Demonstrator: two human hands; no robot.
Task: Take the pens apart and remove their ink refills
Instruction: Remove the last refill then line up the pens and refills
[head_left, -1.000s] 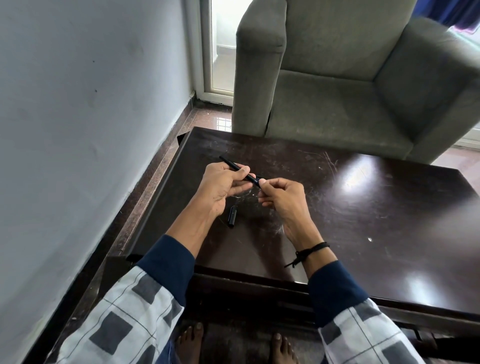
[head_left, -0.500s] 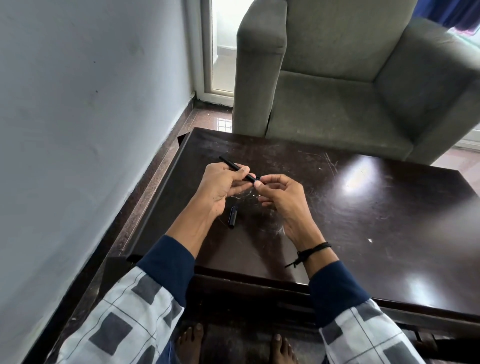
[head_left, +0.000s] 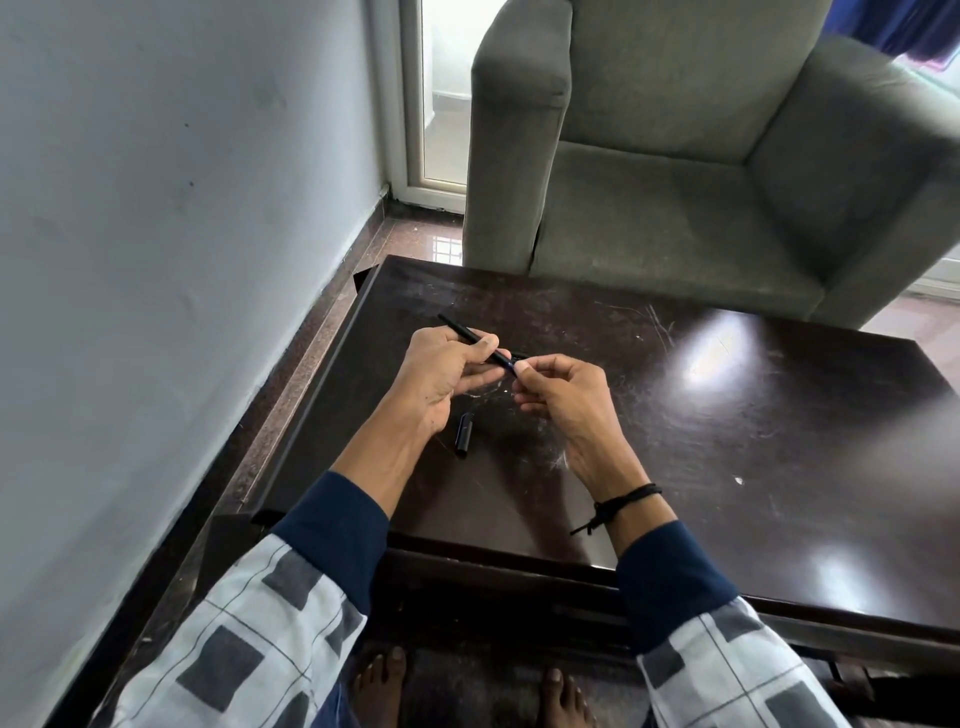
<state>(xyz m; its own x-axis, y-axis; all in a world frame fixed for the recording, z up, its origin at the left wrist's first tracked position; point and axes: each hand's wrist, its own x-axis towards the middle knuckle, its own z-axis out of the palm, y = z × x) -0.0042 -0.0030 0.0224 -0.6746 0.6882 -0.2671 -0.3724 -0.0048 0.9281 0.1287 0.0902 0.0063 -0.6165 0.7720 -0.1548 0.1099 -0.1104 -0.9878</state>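
Note:
A thin black pen (head_left: 464, 332) is held above the dark wooden table (head_left: 727, 415), pointing up and to the left. My left hand (head_left: 441, 371) grips its barrel between thumb and fingers. My right hand (head_left: 558, 389) pinches the pen's near end with thumb and forefinger, where a bit of blue shows. A black pen cap (head_left: 463, 434) lies on the table just below and between my hands. Whether the refill is out of the barrel is hidden by my fingers.
A grey armchair (head_left: 701, 182) stands against the table's far edge. A pale wall (head_left: 156, 260) runs along the left, close to the table's left side. My bare feet (head_left: 467, 686) rest on the floor under the near edge.
My right hand's fingertips have shifted a little along the pen's near end. The left hand, the pen and the cap on the table stay where they were.

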